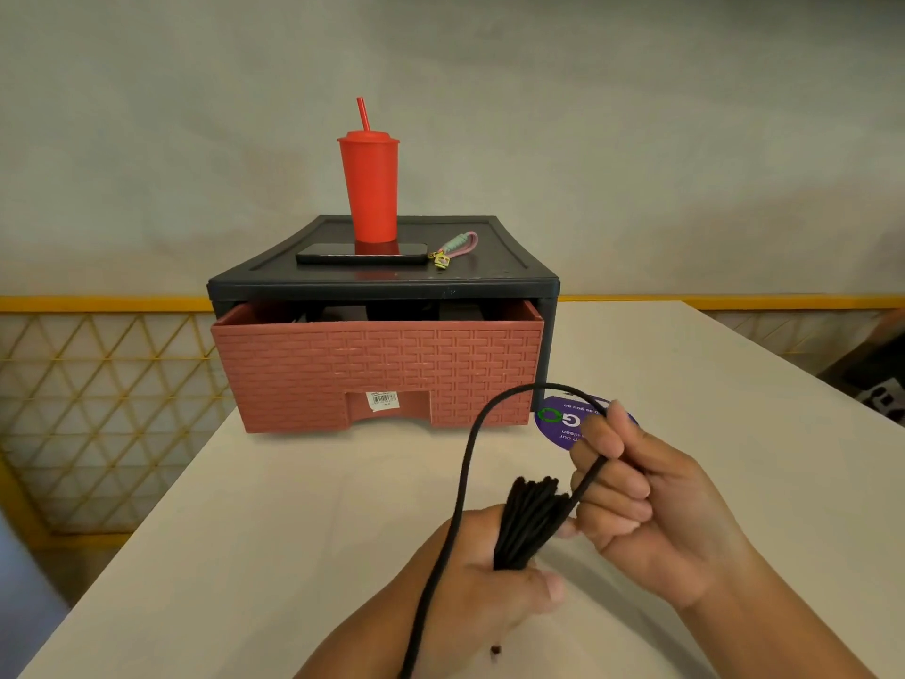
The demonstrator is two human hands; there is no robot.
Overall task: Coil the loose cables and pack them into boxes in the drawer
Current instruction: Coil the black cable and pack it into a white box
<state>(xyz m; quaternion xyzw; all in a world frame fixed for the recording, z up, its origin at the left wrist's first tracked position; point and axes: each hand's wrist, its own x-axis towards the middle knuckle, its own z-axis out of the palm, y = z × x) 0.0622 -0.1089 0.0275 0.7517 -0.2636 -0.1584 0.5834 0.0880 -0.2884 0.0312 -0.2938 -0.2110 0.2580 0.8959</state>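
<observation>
Obs., head view.

- Cable (529, 517): black, part-coiled. The folded bundle stands up out of the left hand (489, 595), above the table (245, 531) near its front edge.
- Left grip: clamped on the lower end of the bundle, fingers wrapped round it, thumb across the front.
- One loose strand leaves the top of the bundle and passes up through the right hand (636, 507). It arcs over in front of the drawer's right corner, then drops past the left wrist and out of the bottom of the frame.
- Right grip: fingers curled round that strand just right of the bundle top. Index and thumb pinch it higher up.
- Drawer (377, 370): reddish, woven pattern, pulled out a little from a dark cabinet (382, 286) standing on the table beyond the hands. Dark shapes show in the gap at its top, too dim to identify. White barcode label (383, 400) in the handle recess.
- On the cabinet top: a red lidded tumbler (369, 188) with straw, upright. A dark phone (323, 254) lies flat just in front of it. A pink and green strap (458, 245) lies at the phone's right end.
- Purple round disc (556, 426) with white print, flat on the table at the cabinet's right front corner, partly hidden by the right fingers.
</observation>
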